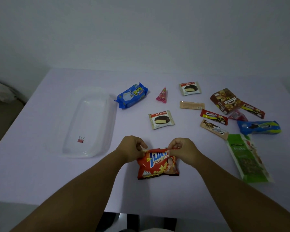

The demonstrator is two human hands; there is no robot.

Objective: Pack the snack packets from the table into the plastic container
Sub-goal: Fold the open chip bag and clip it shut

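Observation:
A red potato snack bag lies near the table's front edge. My left hand pinches its top left corner and my right hand pinches its top right corner. The clear plastic container sits on the left of the table and holds only a small pink binder clip. Other packets lie spread out behind and to the right: a blue biscuit pack, a pink triangular packet, two Choco Pie packets and a long green packet.
On the right are a brown biscuit box, several red and beige wafer bars, another pink packet and a blue cookie pack. The table has a pale lilac cover. A white wall stands behind.

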